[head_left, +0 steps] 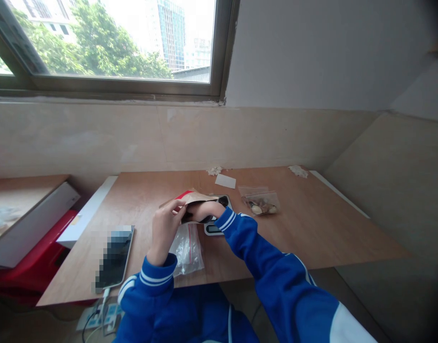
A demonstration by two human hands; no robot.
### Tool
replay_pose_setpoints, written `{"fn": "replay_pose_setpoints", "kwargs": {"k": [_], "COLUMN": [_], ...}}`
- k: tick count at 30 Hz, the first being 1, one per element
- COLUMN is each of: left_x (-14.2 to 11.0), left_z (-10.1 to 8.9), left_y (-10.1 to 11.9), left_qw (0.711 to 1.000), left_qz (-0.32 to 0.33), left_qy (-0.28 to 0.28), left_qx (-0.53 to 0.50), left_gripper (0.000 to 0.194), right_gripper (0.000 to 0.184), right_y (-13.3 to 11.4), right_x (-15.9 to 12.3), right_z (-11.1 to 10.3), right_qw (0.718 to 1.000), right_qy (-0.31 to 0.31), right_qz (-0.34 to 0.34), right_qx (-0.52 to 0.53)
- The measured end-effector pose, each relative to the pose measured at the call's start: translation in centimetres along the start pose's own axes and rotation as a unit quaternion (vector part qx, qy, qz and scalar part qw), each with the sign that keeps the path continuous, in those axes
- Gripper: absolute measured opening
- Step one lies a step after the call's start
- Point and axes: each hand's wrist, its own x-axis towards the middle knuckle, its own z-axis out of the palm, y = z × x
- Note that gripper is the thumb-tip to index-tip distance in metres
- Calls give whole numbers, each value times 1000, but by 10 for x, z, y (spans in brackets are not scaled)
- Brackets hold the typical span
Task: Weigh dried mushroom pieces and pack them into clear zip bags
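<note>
Presently the left hand (164,229) pinches the upper edge of a kraft paper pouch (195,202) with a red strip along its rim, fingers curled over the paper and thumb behind it. Right hand (206,210) lies across the pouch mouth, fingers pressed together; their tips are hidden by the paper, so any pinch cannot be told. The pouch is held mid-frame, dark opening showing, directly above a digital kitchen scale (214,229), whose display end projects below the right wrist. A clear plastic bag (186,250) lies below the hands, near the table's front edge. A clear zip bag of nuts (261,205) sits just right of the scale, well apart from the right edge of the plywood table (312,228). A white card (225,181) and crumpled white scraps (214,170) lie near the back edge. A smartphone (115,257) lies lower left, between the left forearm and the table's left edge.
</note>
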Motion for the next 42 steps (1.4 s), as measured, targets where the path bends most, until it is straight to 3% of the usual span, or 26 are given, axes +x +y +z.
{"fn": "replay_pose_setpoints", "kwargs": {"k": [10,15,20,25,31,35,42], "left_x": [0,1,3,2,-1,-1,-2], "left_z": [0,-2,-5,-5,-3,-1,0], "left_y": [-1,-4,-6,-2,-3,-4,-4], "left_qw": [1000,1000,998,998,999,999,999], "left_qz": [-19,-18,-31,-39,-34,-28,-17], "left_qy": [-9,3,19,8,5,7,10], "left_qx": [0,21,42,44,39,32,29], "left_gripper": [26,23,23,25,22,22,24], "right_gripper": [22,7,23,17,29,26,32], "right_y": [4,-3,-7,-6,0,1,-10], "right_x": [1,0,-11,-19,-20,-20,-28], "right_z": [-3,-2,2,5,7,9,1], "right_qw": [997,995,983,986,982,983,987], "right_qy": [25,16,16,25,-4,-11,11], "right_qz": [-52,-5,10,52,-4,-23,5], "right_qx": [46,95,181,159,188,184,163]}}
